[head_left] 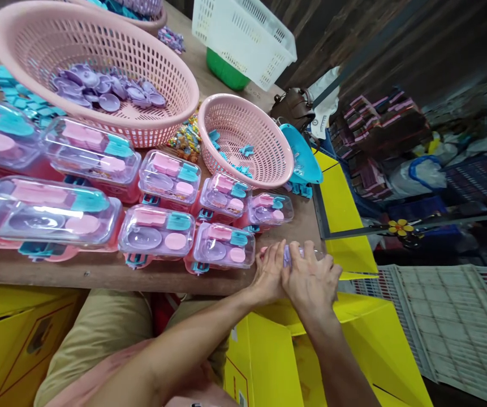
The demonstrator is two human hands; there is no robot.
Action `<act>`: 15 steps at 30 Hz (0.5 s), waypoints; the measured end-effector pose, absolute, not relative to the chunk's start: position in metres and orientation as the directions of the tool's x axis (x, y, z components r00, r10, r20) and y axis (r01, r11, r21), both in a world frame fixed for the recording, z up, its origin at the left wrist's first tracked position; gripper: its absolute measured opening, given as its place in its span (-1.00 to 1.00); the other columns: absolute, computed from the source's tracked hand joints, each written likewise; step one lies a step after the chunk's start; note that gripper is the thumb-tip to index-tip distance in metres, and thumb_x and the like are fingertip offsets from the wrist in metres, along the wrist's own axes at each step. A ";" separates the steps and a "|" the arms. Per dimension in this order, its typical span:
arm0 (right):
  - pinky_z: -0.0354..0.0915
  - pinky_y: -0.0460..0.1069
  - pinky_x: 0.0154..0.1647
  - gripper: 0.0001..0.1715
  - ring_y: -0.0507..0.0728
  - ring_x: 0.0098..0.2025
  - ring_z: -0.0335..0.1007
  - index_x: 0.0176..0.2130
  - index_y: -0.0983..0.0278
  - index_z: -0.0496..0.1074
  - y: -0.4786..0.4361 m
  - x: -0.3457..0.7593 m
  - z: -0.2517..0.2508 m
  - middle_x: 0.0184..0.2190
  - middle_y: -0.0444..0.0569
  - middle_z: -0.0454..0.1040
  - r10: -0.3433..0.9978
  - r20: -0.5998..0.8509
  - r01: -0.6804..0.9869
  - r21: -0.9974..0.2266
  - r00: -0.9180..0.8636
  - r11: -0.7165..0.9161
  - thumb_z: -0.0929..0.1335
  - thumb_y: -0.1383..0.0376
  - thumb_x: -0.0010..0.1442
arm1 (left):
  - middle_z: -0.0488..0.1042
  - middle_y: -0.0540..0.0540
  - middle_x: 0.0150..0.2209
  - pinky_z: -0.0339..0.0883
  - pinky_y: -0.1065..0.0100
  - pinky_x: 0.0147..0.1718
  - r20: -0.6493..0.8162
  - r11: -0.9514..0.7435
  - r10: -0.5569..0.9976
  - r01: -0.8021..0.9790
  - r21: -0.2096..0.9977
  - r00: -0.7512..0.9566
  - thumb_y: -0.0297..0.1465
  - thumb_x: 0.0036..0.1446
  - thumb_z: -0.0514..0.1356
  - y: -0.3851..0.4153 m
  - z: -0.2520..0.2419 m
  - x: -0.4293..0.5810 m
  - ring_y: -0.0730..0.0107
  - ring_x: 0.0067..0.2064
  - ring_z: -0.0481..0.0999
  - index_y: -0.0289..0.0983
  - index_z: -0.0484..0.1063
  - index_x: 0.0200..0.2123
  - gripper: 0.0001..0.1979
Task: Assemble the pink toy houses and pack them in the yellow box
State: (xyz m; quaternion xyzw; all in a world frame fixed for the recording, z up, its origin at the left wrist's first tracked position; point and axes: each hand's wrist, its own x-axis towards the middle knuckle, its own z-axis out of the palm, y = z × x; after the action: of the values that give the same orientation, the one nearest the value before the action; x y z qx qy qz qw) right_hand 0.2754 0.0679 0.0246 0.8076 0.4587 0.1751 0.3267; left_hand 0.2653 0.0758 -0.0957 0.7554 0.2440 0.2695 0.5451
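Observation:
At the table's right front edge, my left hand (269, 272) and my right hand (311, 278) are side by side, fingers curled over a small clear-lidded plastic box (287, 257). Most of that box is hidden under them; a bit of purple and pink shows between the fingers. Left of my hands stand two rows of similar boxes, the nearest being a pink-based box (225, 247) with a clear lid and a blue clasp. Inside its lid lie pink, blue and purple pieces, one shaped like an oval spoon bowl.
A large pink basket (175, 73) holds purple spoons (110, 102); a smaller pink basket (264, 121) has a few blue clips. Behind are a white crate (247, 34) and a blue basin (305, 155). Open yellow cartons (264, 356) stand below the table edge (99, 277).

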 end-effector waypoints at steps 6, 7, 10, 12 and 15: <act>0.04 0.14 -0.30 -0.68 0.31 -0.22 0.22 -0.12 0.23 0.39 0.067 0.279 0.021 -0.09 0.19 0.31 0.869 0.007 0.701 0.589 0.494 -0.403 0.22 0.37 0.11 | 0.07 -0.28 0.22 -0.10 0.02 0.16 0.138 -0.264 0.664 0.057 0.963 0.735 -0.28 -0.01 0.12 0.075 -0.098 0.267 0.15 0.25 0.01 -0.33 -0.13 0.23 -0.23; 0.06 0.14 -0.29 -0.67 0.31 -0.22 0.22 -0.11 0.24 0.38 0.066 0.285 0.022 -0.10 0.18 0.32 0.876 -0.001 0.718 0.573 0.482 -0.394 0.24 0.35 0.10 | 0.06 -0.30 0.22 -0.11 0.00 0.17 0.141 -0.262 0.668 0.053 0.964 0.731 -0.24 -0.09 0.18 0.075 -0.097 0.267 0.11 0.25 0.01 -0.34 -0.15 0.24 -0.14; 0.13 0.12 -0.29 -0.63 0.26 -0.25 0.23 -0.08 0.27 0.34 0.061 0.310 0.024 -0.08 0.12 0.32 0.887 -0.065 0.791 0.486 0.457 -0.372 0.25 0.28 0.08 | 0.07 -0.37 0.21 -0.12 -0.04 0.16 0.140 -0.250 0.678 0.048 0.967 0.721 -0.19 -0.38 0.32 0.077 -0.093 0.266 0.00 0.23 0.04 -0.38 -0.20 0.24 0.14; 0.18 0.09 -0.27 -0.63 0.21 -0.26 0.26 -0.08 0.28 0.32 0.058 0.327 0.023 -0.08 0.07 0.32 0.903 -0.114 0.868 0.346 0.415 -0.356 0.24 0.27 0.08 | 0.09 -0.38 0.19 -0.12 -0.05 0.17 0.139 -0.248 0.696 0.054 0.967 0.705 -0.20 -0.45 0.35 0.078 -0.090 0.267 -0.03 0.22 0.06 -0.39 -0.19 0.24 0.19; 0.24 0.07 -0.20 -0.57 0.21 -0.14 0.29 -0.03 0.30 0.26 0.050 0.333 0.018 -0.03 0.10 0.29 0.922 -0.040 0.910 0.184 0.386 -0.372 0.24 0.24 0.08 | 0.07 -0.40 0.20 -0.19 -0.08 0.19 0.122 -0.242 0.701 0.074 0.967 0.702 -0.24 -0.45 0.35 0.075 -0.088 0.267 -0.04 0.24 0.02 -0.41 -0.21 0.24 0.20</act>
State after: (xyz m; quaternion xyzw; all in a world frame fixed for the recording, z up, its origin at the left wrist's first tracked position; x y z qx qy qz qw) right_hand 0.3335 0.0503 0.0179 0.8277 0.5532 0.0346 0.0880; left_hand 0.2674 0.0753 -0.0876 0.7358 0.2634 0.2820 0.5565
